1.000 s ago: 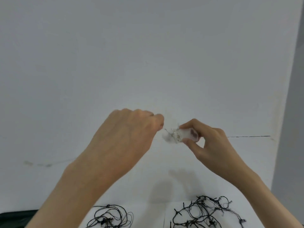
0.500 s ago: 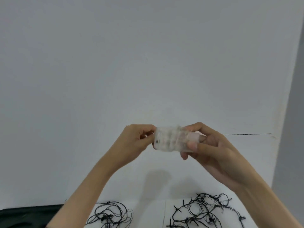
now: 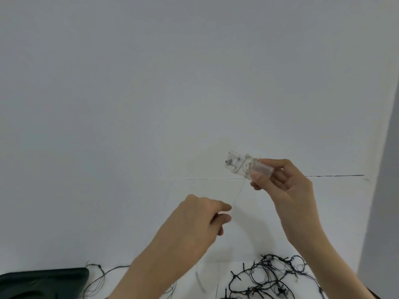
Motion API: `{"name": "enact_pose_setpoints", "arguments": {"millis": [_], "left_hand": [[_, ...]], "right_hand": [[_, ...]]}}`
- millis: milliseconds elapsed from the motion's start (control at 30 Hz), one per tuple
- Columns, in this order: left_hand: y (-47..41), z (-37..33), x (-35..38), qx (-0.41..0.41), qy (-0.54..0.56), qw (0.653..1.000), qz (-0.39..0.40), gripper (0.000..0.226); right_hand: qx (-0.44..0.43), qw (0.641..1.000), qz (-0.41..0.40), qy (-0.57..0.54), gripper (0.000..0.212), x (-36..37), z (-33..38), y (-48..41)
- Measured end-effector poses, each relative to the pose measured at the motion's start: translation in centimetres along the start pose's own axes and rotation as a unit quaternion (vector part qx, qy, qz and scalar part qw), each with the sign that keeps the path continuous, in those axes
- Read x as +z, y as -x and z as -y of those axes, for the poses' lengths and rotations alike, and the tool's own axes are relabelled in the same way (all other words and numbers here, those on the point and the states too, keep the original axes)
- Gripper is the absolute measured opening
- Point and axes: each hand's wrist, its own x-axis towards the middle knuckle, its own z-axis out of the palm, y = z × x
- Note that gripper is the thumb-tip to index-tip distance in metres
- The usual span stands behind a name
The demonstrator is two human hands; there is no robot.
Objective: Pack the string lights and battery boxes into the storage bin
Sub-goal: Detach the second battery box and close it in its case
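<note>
My right hand (image 3: 282, 190) holds a clear plastic battery box (image 3: 239, 166) up in front of the wall, pinched between thumb and fingers at its right end. Thin clear wire is wrapped around the box, and one strand (image 3: 237, 194) runs down and left to my left hand (image 3: 200, 225), which pinches it between thumb and forefinger. A tangle of black string lights (image 3: 272, 279) lies on the white surface at the bottom right. Another black string (image 3: 97, 281) lies at the bottom left, partly hidden by my left forearm.
A dark green bin (image 3: 43, 281) shows its corner at the bottom left edge. A plain white wall (image 3: 194, 83) fills most of the view, with a grey wall edge (image 3: 384, 190) at the right.
My left hand let go of the battery box and dropped down and left, drawing a strand of wire out. My right hand shifted right and tilted the box.
</note>
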Motion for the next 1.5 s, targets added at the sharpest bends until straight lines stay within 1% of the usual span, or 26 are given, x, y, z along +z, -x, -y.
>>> {"name": "enact_pose_setpoints", "arguments": {"millis": [67,133,200,267,333,400,433,467,533,567,633,700,767,833,867,933,1000,1067,1167,1233,1300,1333,1400,1467,1500], "left_hand": [[0.3,-0.7,-0.3,0.017,-0.144,0.989,-0.024,0.029],[0.5,-1.1,-0.6,0.042,-0.250,0.965,-0.061,0.028],[0.4,-1.2,-1.5,0.065,-0.310,0.945,-0.075,0.021],[0.0,-1.0,-2.5,0.122,-0.361,0.920,-0.090,0.010],[-0.5,-0.8,-3.2,0.150,-0.372,0.909,-0.117,0.007],[-1.2,0.2,-3.5,0.154,-0.322,0.923,-0.144,0.020],[-1.8,0.9,-3.6,0.138,-0.283,0.939,-0.136,0.024],[-2.3,1.4,-3.6,0.127,-0.244,0.954,-0.121,0.023],[-3.2,2.8,-3.3,0.100,-0.120,0.982,-0.102,0.016],[-3.4,3.5,-2.9,0.080,-0.047,0.992,-0.088,0.012],[-3.5,4.4,-2.0,0.048,0.063,0.995,-0.056,0.010],[-3.5,5.1,-1.0,0.029,0.127,0.991,-0.040,0.015],[-3.2,5.6,0.0,0.007,0.186,0.982,-0.032,0.021],[-2.7,5.6,1.1,-0.029,0.247,0.968,-0.021,0.019],[-2.5,5.4,1.7,-0.042,0.279,0.959,-0.019,0.021],[-2.0,5.0,2.8,-0.062,0.343,0.937,-0.023,0.020],[-1.5,4.4,3.5,-0.077,0.393,0.916,-0.026,0.015],[-0.9,4.0,3.9,-0.090,0.417,0.904,-0.012,0.016],[-0.3,3.4,4.4,-0.106,0.422,0.901,0.003,0.017],[-0.2,3.1,4.5,-0.105,0.391,0.914,0.010,0.016],[-0.2,2.9,4.4,-0.098,0.343,0.933,0.037,0.017],[-0.1,2.6,4.3,-0.094,0.313,0.943,0.058,0.019],[0.0,2.1,4.0,-0.091,0.253,0.958,0.101,0.025],[0.1,1.8,3.6,-0.095,0.186,0.972,0.112,0.030],[0.2,1.8,3.3,-0.088,0.115,0.983,0.109,0.031]], "right_hand": [[-0.042,0.996,-0.010,0.081,0.023,-0.1,-0.5,-0.1],[-0.088,0.979,0.002,0.181,0.022,-0.3,-1.0,-0.1],[-0.119,0.958,0.030,0.258,0.021,-0.5,-1.4,0.0],[-0.132,0.938,0.075,0.311,0.020,-0.7,-1.7,0.0],[-0.120,0.921,0.143,0.341,0.020,-0.9,-2.0,0.1],[-0.074,0.918,0.214,0.324,0.022,-1.0,-1.9,0.3],[-0.046,0.919,0.246,0.304,0.022,-1.1,-1.8,0.3],[-0.018,0.921,0.273,0.277,0.021,-1.1,-1.7,0.3],[0.041,0.922,0.322,0.209,0.021,-1.3,-1.4,0.4],[0.069,0.922,0.343,0.164,0.023,-1.4,-1.3,0.5],[0.106,0.922,0.366,0.071,0.024,-1.5,-1.4,0.7],[0.127,0.927,0.353,-0.018,0.022,-1.4,-1.9,0.9],[0.160,0.928,0.314,-0.126,0.025,-1.2,-2.7,1.0],[0.184,0.923,0.266,-0.211,0.041,-0.9,-3.5,1.1],[0.186,0.924,0.241,-0.231,0.047,-0.7,-3.8,1.1],[0.181,0.932,0.200,-0.243,0.050,-0.4,-4.3,1.3],[0.173,0.942,0.158,-0.242,0.046,-0.1,-4.3,1.4],[0.162,0.954,0.106,-0.229,0.034,0.0,-4.2,1.4],[0.118,0.979,0.049,-0.159,0.018,-0.1,-3.8,1.4],[0.064,0.995,0.021,-0.075,0.017,0.0,-3.8,1.5],[-0.020,0.999,0.001,0.048,0.021,0.1,-4.4,1.9],[-0.076,0.990,0.003,0.121,0.020,0.2,-4.7,2.1],[-0.203,0.947,0.022,0.247,0.013,0.2,-5.1,2.5],[-0.301,0.896,0.056,0.321,0.016,0.1,-5.6,2.7],[-0.329,0.875,0.069,0.348,0.018,0.0,-5.8,2.8]]}}
